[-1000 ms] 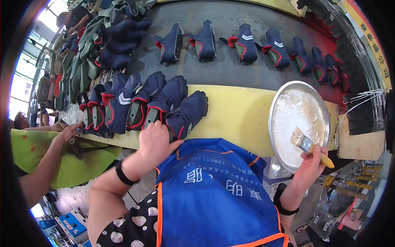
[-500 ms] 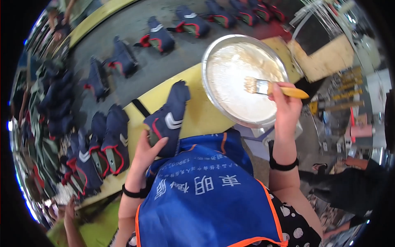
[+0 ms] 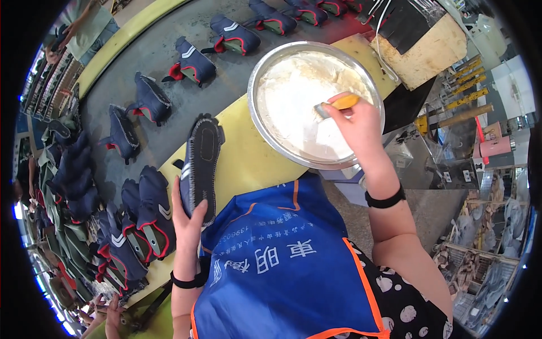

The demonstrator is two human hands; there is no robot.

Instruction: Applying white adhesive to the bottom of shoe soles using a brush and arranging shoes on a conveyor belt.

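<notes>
My left hand (image 3: 187, 223) grips a navy shoe upper (image 3: 201, 161) near its lower end, thumb on one side and fingers along the other. Its dark, flat bottom with a stitched border faces up. In my right hand (image 3: 364, 127) is a brush with a yellow handle (image 3: 345, 102), pinched between thumb and fingers. The bristles point down into a wide metal basin (image 3: 255, 107) of thick white paste (image 3: 291, 110); their tips look sunk in or touching it.
Several navy shoe uppers with red trim (image 3: 195, 62) stand in a row on a dark grey belt (image 3: 169, 121). More uppers (image 3: 155, 217) cluster left of my left hand on the yellow ledge (image 3: 240, 133). A wooden board (image 3: 429, 62) lies beyond the basin. Another person (image 3: 93, 31) stands across the belt.
My left hand has turned the shoe upper over, so its bottom now faces up. My right hand has tipped the brush downward, bringing its bristles to the paste.
</notes>
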